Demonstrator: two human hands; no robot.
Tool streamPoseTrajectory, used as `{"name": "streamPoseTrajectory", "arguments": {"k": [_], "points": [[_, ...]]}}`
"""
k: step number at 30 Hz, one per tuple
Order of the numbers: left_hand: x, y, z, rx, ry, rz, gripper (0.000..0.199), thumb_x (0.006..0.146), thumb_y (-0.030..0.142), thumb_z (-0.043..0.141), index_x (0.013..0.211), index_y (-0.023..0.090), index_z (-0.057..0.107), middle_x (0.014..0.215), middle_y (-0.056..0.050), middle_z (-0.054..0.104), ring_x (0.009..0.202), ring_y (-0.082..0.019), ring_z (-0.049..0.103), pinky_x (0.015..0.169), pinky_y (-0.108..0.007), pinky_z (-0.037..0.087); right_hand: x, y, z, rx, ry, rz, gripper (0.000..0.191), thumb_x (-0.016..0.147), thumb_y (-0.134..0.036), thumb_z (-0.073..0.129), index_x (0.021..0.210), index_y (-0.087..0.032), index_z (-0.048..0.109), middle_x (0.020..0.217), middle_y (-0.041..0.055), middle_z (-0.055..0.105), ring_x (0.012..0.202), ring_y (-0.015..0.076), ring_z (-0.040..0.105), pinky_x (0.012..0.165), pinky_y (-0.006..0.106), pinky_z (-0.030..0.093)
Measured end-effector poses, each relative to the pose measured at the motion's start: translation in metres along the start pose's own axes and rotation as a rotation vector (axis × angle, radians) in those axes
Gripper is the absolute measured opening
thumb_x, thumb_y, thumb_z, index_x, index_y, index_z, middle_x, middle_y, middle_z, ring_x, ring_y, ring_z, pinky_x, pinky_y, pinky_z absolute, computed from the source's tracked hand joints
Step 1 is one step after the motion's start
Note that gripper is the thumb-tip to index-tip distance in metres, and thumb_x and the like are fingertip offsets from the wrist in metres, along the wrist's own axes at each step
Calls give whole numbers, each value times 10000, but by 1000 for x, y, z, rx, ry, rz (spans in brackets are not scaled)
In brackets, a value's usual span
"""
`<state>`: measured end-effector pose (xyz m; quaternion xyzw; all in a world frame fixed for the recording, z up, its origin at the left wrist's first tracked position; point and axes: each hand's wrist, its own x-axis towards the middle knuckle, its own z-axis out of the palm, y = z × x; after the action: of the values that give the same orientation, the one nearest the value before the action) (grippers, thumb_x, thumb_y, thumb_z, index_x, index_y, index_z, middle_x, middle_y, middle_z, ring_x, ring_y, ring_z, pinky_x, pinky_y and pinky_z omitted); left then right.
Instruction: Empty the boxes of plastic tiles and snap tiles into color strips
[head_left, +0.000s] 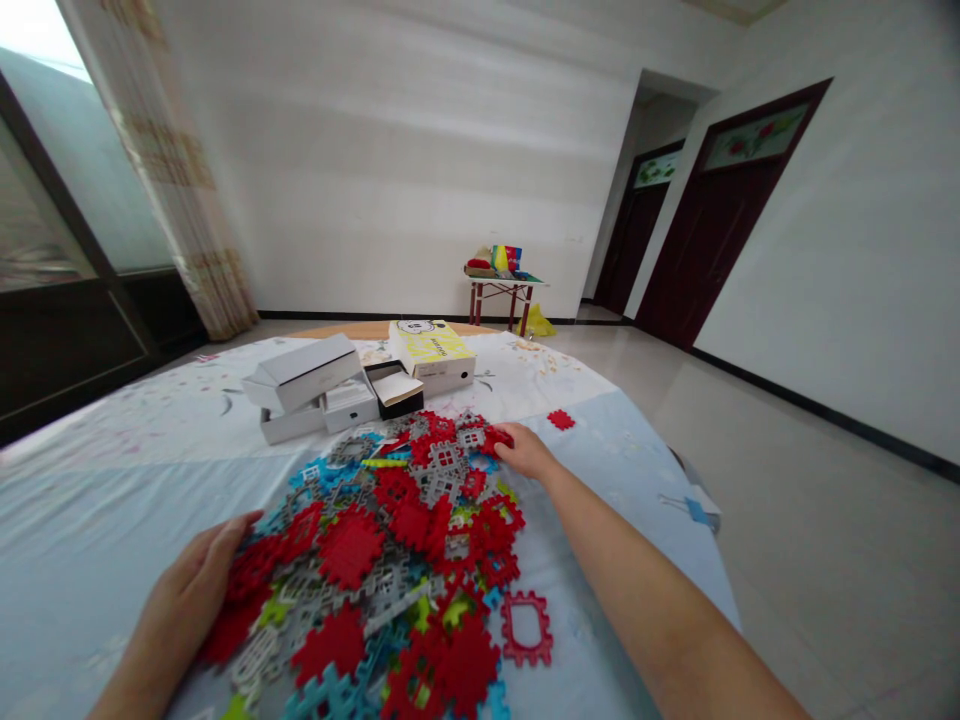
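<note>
- Interlocking plastic building pieces [351,547], red, grey, blue and lime, are heaped mid-counter [630,480], between both hands.
- Left hand [184,590] is set against the heap's left edge, beside red pieces; fingers partly hidden, so whether anything is held by its grip cannot be told.
- Right hand [529,455] is placed at the heap's far right; its grip is narrow, with a red notched piece [496,438] pinched.
- Red open-frame square [506,628] is laid just right of the heap; a red toothed piece [561,419] is seen apart, farther back.
- White boxes [311,372], an open black box [403,405] and a yellow-and-white box [446,372] are grouped behind the heap.
</note>
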<state>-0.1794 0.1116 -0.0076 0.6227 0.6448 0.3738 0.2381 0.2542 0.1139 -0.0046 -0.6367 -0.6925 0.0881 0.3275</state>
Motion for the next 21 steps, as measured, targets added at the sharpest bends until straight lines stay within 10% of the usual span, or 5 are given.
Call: {"name": "streamPoseTrajectory", "arguments": {"k": [21], "points": [[1,1,-1,36,-79,-51,627,779,571,266,1121,145,574,1196,-99,576,1146,-234,497,1062,-363,273,-26,36,-7,20,255,369,356,783,-227,470,1095,-113,599,1072,132,628,983,207,576,896,316,407]]}}
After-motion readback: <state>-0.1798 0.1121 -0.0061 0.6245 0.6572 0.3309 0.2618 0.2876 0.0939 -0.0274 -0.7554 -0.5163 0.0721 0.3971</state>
